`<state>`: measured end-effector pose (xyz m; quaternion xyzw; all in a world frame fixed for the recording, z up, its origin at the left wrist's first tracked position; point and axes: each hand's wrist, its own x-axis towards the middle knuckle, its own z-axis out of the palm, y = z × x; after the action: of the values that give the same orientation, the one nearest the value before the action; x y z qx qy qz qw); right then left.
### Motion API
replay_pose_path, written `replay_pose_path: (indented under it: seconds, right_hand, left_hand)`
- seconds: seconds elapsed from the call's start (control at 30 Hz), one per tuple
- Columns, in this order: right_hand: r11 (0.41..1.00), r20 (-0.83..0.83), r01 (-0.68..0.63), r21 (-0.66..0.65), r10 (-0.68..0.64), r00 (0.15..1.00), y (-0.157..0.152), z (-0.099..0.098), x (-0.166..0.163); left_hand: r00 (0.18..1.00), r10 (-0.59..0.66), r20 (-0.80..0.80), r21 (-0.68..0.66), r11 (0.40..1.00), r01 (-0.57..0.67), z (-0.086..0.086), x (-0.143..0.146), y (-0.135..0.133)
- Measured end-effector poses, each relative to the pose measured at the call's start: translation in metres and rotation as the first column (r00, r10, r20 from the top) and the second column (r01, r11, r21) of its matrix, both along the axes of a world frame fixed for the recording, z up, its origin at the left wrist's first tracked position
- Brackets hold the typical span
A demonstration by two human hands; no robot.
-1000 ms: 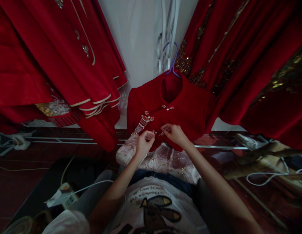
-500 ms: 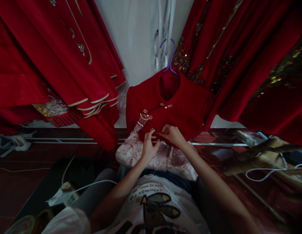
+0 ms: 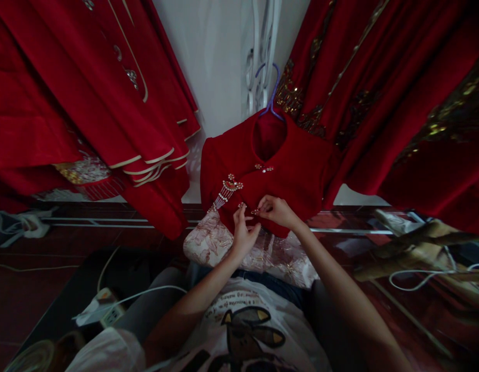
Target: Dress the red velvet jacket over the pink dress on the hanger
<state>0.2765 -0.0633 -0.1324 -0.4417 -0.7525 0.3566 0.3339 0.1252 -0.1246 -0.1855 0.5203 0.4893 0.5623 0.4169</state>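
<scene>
A red garment (image 3: 301,155) hangs before me on a purple hanger (image 3: 274,93); its lower part meets pale pink floral fabric (image 3: 208,235) across my lap. My right hand (image 3: 280,212) pinches a small jewelled clasp (image 3: 255,212) at the front of the garment. Beside it, my left hand (image 3: 245,235) has its fingers apart, fingertips by another small beaded ornament (image 3: 242,205). Farther up, a beaded tassel brooch (image 3: 228,188) sits on the chest. A jewelled neck clasp (image 3: 264,168) lies below the round neckline.
Red garments with pale piping (image 3: 158,129) hang on the left, and red ones with gold sequins (image 3: 436,129) on the right. A metal bar (image 3: 340,230) runs low behind the garment. A power strip (image 3: 112,315) with a white cable lies at lower left.
My left hand has shifted slightly right, its fingers more spread. My right hand has moved a little right, and the clasp at its fingertips shows more clearly.
</scene>
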Motion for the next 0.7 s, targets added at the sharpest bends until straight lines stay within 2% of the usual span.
replay_pose_path:
  seconds: [0.17, 0.33, 0.57, 0.7]
  right_hand:
    - [1.0, -0.017, -0.01, 0.002, 0.01, 1.0, 0.001, -0.001, 0.002]
    - [1.0, -0.034, -0.021, 0.019, 0.022, 0.999, 0.001, -0.001, 0.001]
    - [0.98, -0.092, 0.138, 0.142, -0.125, 0.988, -0.003, -0.009, -0.018]
    - [0.983, -0.131, 0.126, 0.134, -0.108, 0.985, -0.005, -0.009, -0.022]
  left_hand:
    - [1.0, -0.011, -0.021, -0.031, 0.999, 0.01, 0.004, 0.008, 0.0]
    - [0.999, 0.045, 0.017, -0.029, 0.999, -0.045, 0.004, 0.003, 0.004]
    - [0.993, 0.098, 0.068, -0.003, 0.995, -0.098, 0.002, -0.003, 0.008]
    - [0.988, 0.123, 0.095, -0.008, 0.992, -0.122, 0.002, -0.007, 0.011]
